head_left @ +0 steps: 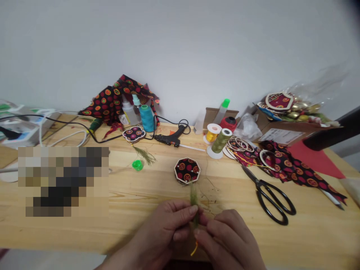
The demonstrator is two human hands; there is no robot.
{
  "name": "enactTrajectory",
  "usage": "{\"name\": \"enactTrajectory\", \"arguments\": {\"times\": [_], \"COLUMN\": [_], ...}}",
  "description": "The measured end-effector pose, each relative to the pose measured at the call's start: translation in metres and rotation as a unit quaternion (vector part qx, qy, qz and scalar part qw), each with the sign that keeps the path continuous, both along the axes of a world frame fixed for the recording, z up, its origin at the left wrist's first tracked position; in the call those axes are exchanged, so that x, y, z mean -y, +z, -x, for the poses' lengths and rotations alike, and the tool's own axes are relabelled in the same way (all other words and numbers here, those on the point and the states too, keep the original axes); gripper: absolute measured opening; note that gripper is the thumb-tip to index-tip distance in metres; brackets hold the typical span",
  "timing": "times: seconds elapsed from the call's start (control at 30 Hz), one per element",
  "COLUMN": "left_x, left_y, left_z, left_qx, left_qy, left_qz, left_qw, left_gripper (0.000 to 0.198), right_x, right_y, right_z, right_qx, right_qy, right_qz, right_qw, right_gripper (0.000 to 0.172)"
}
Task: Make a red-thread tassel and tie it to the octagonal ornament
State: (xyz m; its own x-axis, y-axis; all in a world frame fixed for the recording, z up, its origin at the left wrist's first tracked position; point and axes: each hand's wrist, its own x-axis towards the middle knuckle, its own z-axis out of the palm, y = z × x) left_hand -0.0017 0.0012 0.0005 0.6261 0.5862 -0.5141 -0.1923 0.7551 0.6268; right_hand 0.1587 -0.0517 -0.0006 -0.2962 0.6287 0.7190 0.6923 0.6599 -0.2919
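Between my two hands is a green thread tassel, its loose strands pointing away from me and a short yellow cord hanging from its near end. My left hand is closed, pinching the tassel's middle between thumb and fingers. Closed as well, my right hand grips the tassel's near end by the yellow cord. Just beyond the strands, an octagonal ornament with dark patterned fabric and a pale rim lies on the wooden table.
Black-handled scissors lie right of my hands. Behind are a glue gun, a green thread spool, a teal thread cone and a green cap. A flower-shaped ornament with a tassel lies left. A cardboard box stands back right.
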Motion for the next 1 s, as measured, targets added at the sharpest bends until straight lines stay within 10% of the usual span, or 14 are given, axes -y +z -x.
{"name": "enactTrajectory", "arguments": {"times": [1.0], "left_x": [-0.004], "left_y": [0.000], "left_z": [0.002], "left_qx": [-0.103], "left_qy": [0.049], "left_qz": [-0.068], "left_qw": [0.991], "left_gripper": [0.024], "right_x": [-0.004], "right_y": [-0.017], "right_z": [0.009], "right_qx": [0.079], "right_qy": [0.039], "right_qz": [0.042], "right_qw": [0.995], "right_gripper": [0.032]}}
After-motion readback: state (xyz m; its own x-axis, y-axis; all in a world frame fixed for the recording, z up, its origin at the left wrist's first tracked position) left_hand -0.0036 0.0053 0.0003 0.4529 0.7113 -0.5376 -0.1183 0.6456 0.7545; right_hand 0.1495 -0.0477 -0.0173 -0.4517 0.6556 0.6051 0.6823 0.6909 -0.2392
